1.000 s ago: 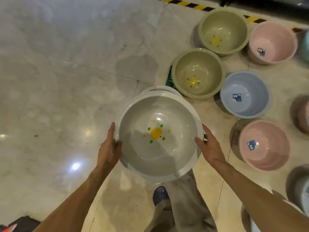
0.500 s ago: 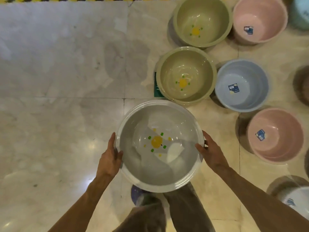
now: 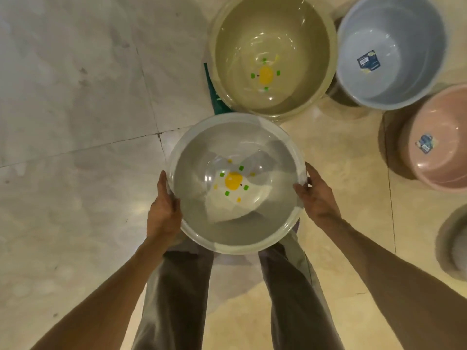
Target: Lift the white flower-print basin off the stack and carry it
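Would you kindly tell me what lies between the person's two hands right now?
In the head view, a round grey plastic basin with a yellow dot at its bottom fills the stretch; the left hand and right hand each grip its rim on opposite sides.

An olive basin (image 3: 274,54), a blue basin (image 3: 394,49) and a pink basin (image 3: 439,140) stand on the marble floor (image 3: 75,97).

My hands at nine (image 3: 163,213) and three (image 3: 317,198) on basin (image 3: 202,223); second basin (image 3: 313,29) at twelve, two more (image 3: 404,79) (image 3: 444,173) at two.
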Demonstrator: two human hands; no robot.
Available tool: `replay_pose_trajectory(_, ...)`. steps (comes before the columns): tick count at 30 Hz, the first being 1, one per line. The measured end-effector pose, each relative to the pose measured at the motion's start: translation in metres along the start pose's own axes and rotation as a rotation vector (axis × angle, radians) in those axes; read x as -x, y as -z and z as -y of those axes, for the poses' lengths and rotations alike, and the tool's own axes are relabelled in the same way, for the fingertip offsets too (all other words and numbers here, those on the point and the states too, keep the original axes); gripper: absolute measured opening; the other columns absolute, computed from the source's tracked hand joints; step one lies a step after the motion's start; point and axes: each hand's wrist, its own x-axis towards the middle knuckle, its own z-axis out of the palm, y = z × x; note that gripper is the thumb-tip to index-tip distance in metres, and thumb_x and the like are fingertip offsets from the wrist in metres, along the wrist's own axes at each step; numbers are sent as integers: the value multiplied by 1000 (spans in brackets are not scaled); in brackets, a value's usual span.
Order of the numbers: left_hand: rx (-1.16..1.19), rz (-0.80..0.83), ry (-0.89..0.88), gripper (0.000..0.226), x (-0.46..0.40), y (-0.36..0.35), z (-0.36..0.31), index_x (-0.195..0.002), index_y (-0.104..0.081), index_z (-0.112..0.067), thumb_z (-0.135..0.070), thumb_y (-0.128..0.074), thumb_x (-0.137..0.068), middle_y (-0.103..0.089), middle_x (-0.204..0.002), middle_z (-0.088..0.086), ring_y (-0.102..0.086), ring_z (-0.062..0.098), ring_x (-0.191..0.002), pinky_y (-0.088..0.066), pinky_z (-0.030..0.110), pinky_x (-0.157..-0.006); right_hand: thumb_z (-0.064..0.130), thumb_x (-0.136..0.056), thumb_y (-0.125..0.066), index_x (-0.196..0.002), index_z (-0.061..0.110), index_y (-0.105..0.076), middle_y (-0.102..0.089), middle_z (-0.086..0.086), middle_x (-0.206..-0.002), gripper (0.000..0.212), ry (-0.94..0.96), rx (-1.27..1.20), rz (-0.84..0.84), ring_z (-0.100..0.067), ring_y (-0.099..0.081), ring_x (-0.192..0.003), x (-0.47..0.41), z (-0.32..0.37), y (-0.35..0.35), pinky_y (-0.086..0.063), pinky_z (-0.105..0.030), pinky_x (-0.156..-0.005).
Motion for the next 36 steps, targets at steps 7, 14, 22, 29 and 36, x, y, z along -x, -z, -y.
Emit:
replay_pose_trajectory(7,-51,-18,-41,76,-35,-25,24,-163,0,-31,-26,-49,-105,-67,-123,5,-63,21,-91,-56,52,-93,27,-104,-54,-152,40,-40,-67,8,-104,52,-71,-32,-97,-20,-63,-94,-10,-23,-43,-47,-26,-71)
replay_pose_trajectory(14,133,178,43,77,-64,-18,38,-160,-7,-37,-15,-55,-103,-55,-139,2,-61,35,-120,-50,65,-100,25,-96,-60,-153,37,-40,-68,4,-124,61,-111,-150,39,-23,-65,-114,-30,-33,-47,-55,-49,-97)
replay_pose_trajectory(22,179,179,-46,70,-51,0,22,-157,-20,-28,-13,-59,-101,-55,-122,-21,-63,23,-111,-56,62,-94,29,-96,-67,-150,37,-43,-68,7,-120,60,-122,-135,78,-26,-66,-117,-20,-21,-24,-55,-52,-99)
replay_pose_trajectory(29,216,243,-159,69,-19,68,-16,-157,-21,-27,-22,-60,-101,-55,-116,-47,-63,-11,-106,-59,23,-83,27,-99,-68,-153,32,-41,-68,5,-127,60,-16,-196,72,-18,-67,-114,28,34,14,-58,-48,-99)
replay_pose_trajectory(36,150,222,-202,81,2,158,-93,-159,-15,-30,-57,-56,-94,-59,-125,-18,-70,16,-102,-56,27,-87,25,-101,-66,-146,32,-43,-64,15,-119,51,84,-219,61,17,-65,-89,60,103,51,-52,-6,-66)
